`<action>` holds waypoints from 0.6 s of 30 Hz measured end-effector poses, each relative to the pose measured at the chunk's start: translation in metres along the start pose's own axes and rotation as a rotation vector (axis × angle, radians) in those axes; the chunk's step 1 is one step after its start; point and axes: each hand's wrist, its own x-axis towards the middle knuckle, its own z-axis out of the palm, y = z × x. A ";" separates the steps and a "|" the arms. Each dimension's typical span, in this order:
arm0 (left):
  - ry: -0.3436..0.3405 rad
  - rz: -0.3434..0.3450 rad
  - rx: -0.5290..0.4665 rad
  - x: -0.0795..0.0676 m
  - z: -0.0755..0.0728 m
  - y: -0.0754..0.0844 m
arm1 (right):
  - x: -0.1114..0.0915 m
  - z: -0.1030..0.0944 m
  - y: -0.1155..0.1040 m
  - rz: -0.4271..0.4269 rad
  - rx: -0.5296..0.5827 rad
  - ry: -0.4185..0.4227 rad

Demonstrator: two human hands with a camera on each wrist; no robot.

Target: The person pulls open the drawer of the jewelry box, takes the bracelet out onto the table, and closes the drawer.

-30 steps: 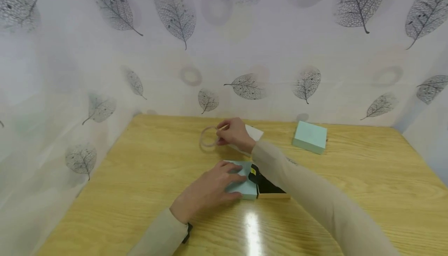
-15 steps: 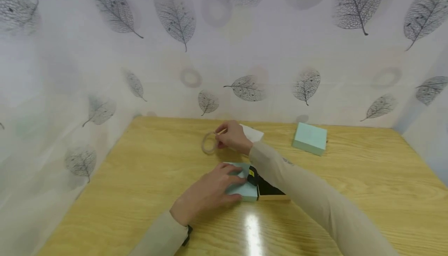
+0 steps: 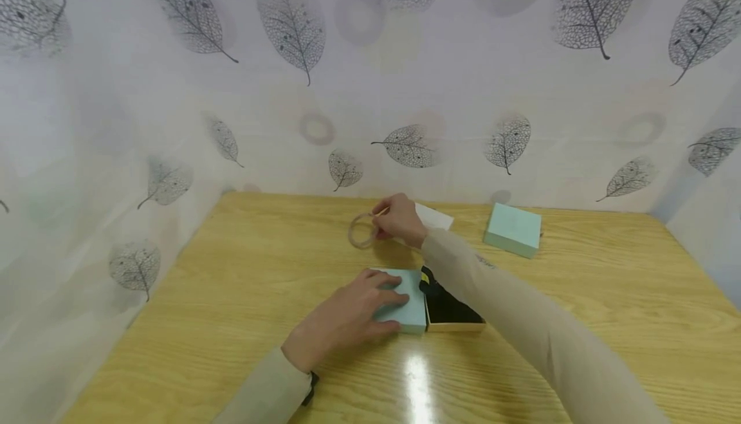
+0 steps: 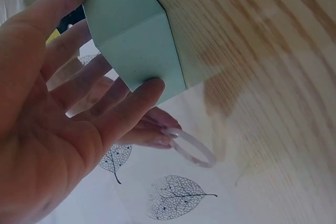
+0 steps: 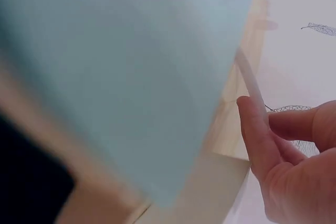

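Observation:
My right hand [image 3: 401,221] pinches a pale, translucent bangle [image 3: 350,239] between thumb and fingers, above the far part of the table. In the right wrist view the bangle [image 5: 251,77] rises from the fingertips. A white flat card-like piece [image 3: 435,217] lies behind the right hand, partly hidden by it; whether the hand touches it, I cannot tell. My left hand [image 3: 356,305] rests on a mint-green box part [image 3: 412,311] with spread fingers. Against its right edge sits an open tray with a black inside [image 3: 451,311] and a cream rim, partly covered by the right sleeve.
Another mint-green box [image 3: 512,228] stands at the back right of the wooden table [image 3: 260,269]. Behind the table hangs a white curtain [image 3: 370,76] with a leaf print. A black strap device with a yellow mark [image 3: 427,280] sits at the right wrist.
Over the last half second my right hand has moved slightly right with the bangle, and the white piece has shifted right too. The left hand and mint-green box part stay in place.

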 end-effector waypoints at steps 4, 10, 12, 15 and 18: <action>0.001 0.015 -0.006 0.000 -0.001 0.000 | 0.005 0.006 -0.006 -0.014 -0.041 0.005; -0.002 0.025 -0.007 0.001 -0.002 0.001 | 0.011 0.009 -0.012 0.003 -0.106 -0.008; -0.004 0.023 -0.003 0.000 -0.002 0.001 | 0.014 0.009 -0.012 0.013 -0.145 -0.008; -0.003 0.023 -0.001 0.000 -0.002 0.000 | 0.017 0.009 -0.012 0.005 -0.235 0.003; 0.003 0.026 0.001 0.000 -0.003 0.000 | 0.019 0.009 -0.013 -0.018 -0.345 0.008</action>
